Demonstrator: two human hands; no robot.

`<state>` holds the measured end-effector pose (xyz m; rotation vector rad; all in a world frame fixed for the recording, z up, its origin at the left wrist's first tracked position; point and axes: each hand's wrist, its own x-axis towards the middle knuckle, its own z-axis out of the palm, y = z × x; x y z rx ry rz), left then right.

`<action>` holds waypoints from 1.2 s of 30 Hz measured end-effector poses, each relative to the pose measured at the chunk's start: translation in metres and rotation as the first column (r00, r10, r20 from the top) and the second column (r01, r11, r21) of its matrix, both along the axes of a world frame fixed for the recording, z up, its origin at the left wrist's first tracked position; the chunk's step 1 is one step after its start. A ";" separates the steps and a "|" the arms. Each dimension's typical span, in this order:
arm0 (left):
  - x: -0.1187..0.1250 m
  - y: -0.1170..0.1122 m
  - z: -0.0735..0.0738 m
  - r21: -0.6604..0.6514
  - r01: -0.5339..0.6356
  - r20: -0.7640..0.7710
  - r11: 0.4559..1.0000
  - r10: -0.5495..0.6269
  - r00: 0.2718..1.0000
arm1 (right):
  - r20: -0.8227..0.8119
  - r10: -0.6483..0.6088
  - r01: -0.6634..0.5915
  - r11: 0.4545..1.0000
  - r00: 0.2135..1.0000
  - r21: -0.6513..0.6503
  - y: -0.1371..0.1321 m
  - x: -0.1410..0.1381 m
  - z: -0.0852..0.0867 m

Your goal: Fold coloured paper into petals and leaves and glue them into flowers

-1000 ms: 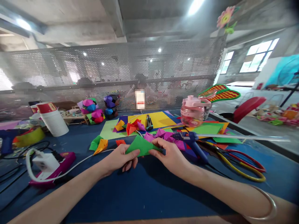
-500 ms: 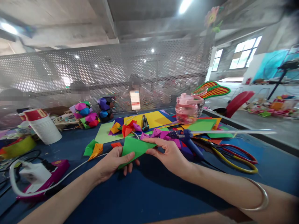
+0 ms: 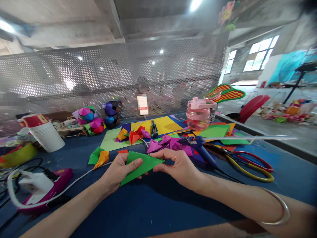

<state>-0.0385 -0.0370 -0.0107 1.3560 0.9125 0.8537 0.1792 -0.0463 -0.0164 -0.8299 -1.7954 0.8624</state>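
Note:
A green sheet of paper folded into a triangle (image 3: 140, 168) is held between both hands, above the blue tabletop. My left hand (image 3: 123, 168) grips its left side, thumb lying on top and fingers underneath. At the right-hand tip, my right hand (image 3: 174, 162) pinches the corner between thumb and fingers. Just beyond the paper lie folded purple paper pieces (image 3: 164, 143) and a blue glue gun (image 3: 204, 150) with a long clear glue stick. Left of them are small folded orange (image 3: 102, 159) and green (image 3: 94, 155) paper pieces.
Red-and-yellow-handled scissors (image 3: 250, 165) lie to the right. A pink water bottle (image 3: 198, 114), a box cutter (image 3: 154, 129) and coloured sheets (image 3: 168, 125) are further back. On the left stand stacked paper cups (image 3: 44, 134) and a purple power strip (image 3: 53, 185) with a white cable.
The green triangle has been turned and tilted, its lower left corner now pointing further down-left. Both hands have shifted slightly and keep their hold on it.

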 end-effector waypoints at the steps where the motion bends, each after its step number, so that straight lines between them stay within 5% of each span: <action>1: 0.000 0.000 0.000 -0.002 -0.003 -0.002 1.000 0.003 1.000 | -0.008 -0.001 0.001 1.000 1.000 -0.014 0.000 0.000 0.000; 26: 0.001 -0.006 0.006 0.086 0.017 -0.073 0.996 -0.010 0.997 | -0.031 -0.019 0.015 0.990 0.999 -0.138 -0.004 -0.002 0.001; 30: 0.004 -0.008 0.007 0.121 0.015 -0.021 0.992 -0.013 1.000 | 0.011 -0.044 0.045 0.994 0.999 -0.103 -0.004 -0.002 0.001; 36: 0.006 -0.008 0.005 -0.047 -0.024 0.131 0.999 0.030 0.991 | -0.010 -0.002 0.002 0.998 1.000 0.060 -0.002 0.001 0.003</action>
